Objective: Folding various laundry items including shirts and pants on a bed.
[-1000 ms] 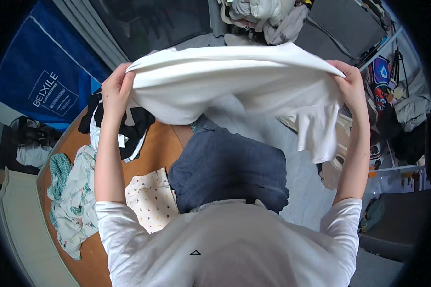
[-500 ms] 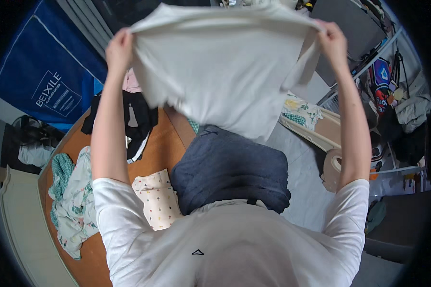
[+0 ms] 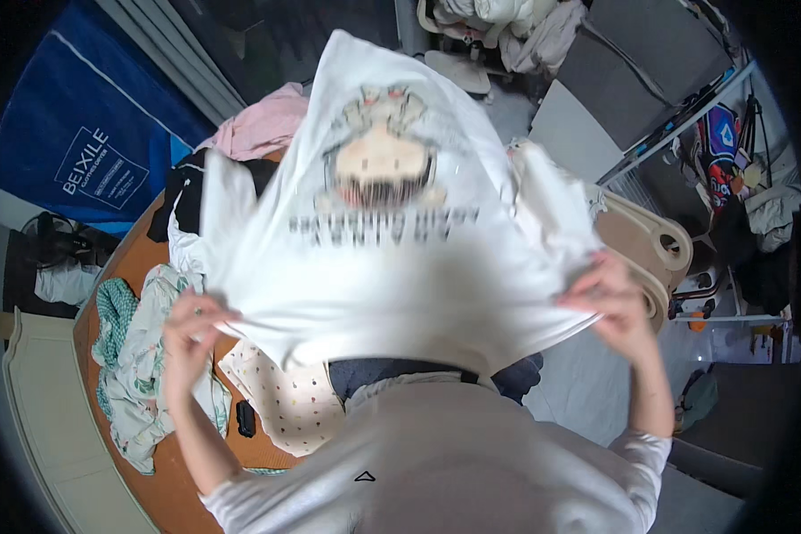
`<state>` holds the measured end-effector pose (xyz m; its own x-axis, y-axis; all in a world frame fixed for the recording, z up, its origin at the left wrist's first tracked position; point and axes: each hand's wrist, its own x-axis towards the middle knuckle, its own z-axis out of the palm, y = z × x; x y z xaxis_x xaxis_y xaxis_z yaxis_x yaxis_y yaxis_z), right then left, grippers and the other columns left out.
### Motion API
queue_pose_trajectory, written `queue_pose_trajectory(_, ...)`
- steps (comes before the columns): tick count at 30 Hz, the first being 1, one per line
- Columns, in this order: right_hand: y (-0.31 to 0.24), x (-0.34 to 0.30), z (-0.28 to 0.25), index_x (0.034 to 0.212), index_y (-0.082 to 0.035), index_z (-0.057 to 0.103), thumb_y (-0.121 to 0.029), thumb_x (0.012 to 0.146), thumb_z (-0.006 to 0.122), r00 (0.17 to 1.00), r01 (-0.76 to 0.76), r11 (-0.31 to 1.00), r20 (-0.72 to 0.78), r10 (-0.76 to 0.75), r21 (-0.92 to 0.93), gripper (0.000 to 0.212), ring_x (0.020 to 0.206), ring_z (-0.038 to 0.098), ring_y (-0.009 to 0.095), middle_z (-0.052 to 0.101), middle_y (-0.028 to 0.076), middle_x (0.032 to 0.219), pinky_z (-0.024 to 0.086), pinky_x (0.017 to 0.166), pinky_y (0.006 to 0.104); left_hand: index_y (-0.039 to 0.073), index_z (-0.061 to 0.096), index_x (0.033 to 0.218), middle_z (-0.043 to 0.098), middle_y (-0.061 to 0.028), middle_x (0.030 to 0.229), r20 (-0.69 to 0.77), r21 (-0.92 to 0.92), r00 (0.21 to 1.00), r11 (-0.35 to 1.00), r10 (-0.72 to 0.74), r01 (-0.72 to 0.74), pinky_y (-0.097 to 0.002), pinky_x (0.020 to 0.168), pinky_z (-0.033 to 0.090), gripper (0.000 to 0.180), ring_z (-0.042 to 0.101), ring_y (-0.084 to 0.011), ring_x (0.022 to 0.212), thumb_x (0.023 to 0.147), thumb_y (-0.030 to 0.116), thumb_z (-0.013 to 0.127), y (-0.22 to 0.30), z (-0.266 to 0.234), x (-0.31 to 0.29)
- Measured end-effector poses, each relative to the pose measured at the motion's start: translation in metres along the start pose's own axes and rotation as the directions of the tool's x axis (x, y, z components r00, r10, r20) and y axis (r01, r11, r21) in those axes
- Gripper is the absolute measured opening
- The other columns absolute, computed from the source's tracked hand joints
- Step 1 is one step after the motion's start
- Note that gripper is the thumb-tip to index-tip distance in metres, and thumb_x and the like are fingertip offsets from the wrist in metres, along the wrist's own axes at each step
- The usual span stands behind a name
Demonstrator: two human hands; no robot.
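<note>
A white T-shirt (image 3: 400, 285) with a cartoon face and dark lettering printed on it is stretched between my hands, its print upside down to me. My left hand (image 3: 194, 334) pinches its near edge at the left. My right hand (image 3: 612, 307) grips the near edge at the right, thumb and fingers on the cloth. The far part of the shirt rises away from me and looks slightly blurred. Beneath it, most of my dark trousers (image 3: 354, 374) are hidden. Beside my left forearm lies a cream dotted cloth (image 3: 280, 396).
White floral and green checked clothing (image 3: 142, 383) lies on the brown surface (image 3: 156, 485) at left, near a small black object (image 3: 246, 418). Pink cloth (image 3: 262, 125) and black clothes (image 3: 180, 200) lie farther off. A beige plastic piece (image 3: 641, 233) and a metal-framed rack (image 3: 676, 116) stand right.
Both hands have come down and toward me with the shirt. Its plain side has given way to the printed side, and the cloth now spreads out ahead, covering my lap.
</note>
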<state>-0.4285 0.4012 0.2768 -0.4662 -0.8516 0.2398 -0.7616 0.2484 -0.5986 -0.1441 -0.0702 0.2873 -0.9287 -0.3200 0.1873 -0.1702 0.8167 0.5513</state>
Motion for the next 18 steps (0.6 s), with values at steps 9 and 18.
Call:
queue_pose_trajectory(9,0.033,-0.078,0.141,0.098,-0.019,0.074,-0.013,0.07,0.072,0.897,-0.034,0.999,0.441,0.027,0.01,0.028,0.088,0.059,0.02,0.06,-0.001,0.09,0.042,0.089,0.0354,0.01,0.075,0.085,0.065,-0.0065,0.084,0.406,0.038,0.85,0.936,-0.334,0.35,-0.0344,0.084,0.049,0.031,0.06,-0.0259,0.088,0.063,-0.009,0.065,-0.079,0.142,-0.124)
queue_pose_trajectory(18,0.036,-0.089,0.133,0.089,-0.013,0.074,-0.017,0.074,0.072,0.814,-0.303,0.951,0.535,0.224,0.063,0.016,0.084,0.061,0.026,0.062,0.006,0.083,0.047,0.079,0.0378,0.011,0.073,0.088,0.068,-0.0097,0.081,0.602,0.321,0.584,0.835,-0.544,0.448,-0.0367,0.075,0.053,0.015,0.066,-0.0281,0.081,0.077,0.011,0.063,-0.109,0.152,-0.131)
